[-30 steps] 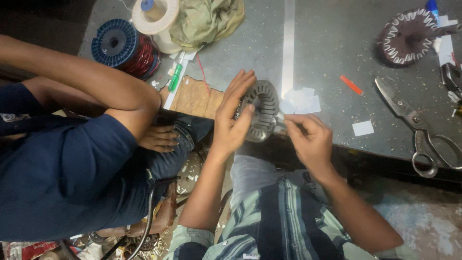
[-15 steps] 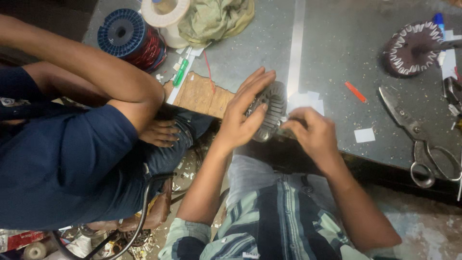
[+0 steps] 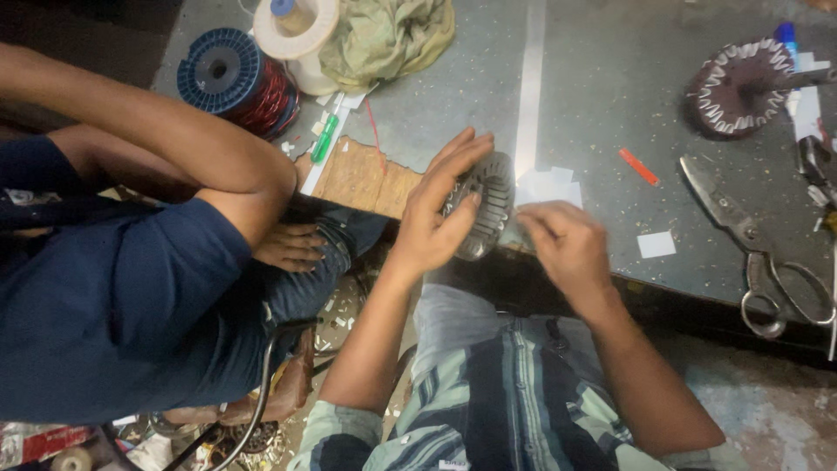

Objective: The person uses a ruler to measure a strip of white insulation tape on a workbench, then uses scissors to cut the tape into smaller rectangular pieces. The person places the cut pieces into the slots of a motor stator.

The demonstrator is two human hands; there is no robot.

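Head view: left hand (image 3: 436, 218) cups ribbed metal stator (image 3: 486, 205) at rim; heavy, rigid, prob. sharp-slotted. Right hand (image 3: 562, 244) pinched at edge, contents unclear.

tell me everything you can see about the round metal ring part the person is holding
The slotted metal ring looks like a grey steel motor core: round, with narrow teeth and slots lining its inner side. It stands tilted on edge at the near edge of the grey table. The left hand cups it from the left, fingers spread over its face. The right hand meets its right side beside white paper pieces. Half is hidden.
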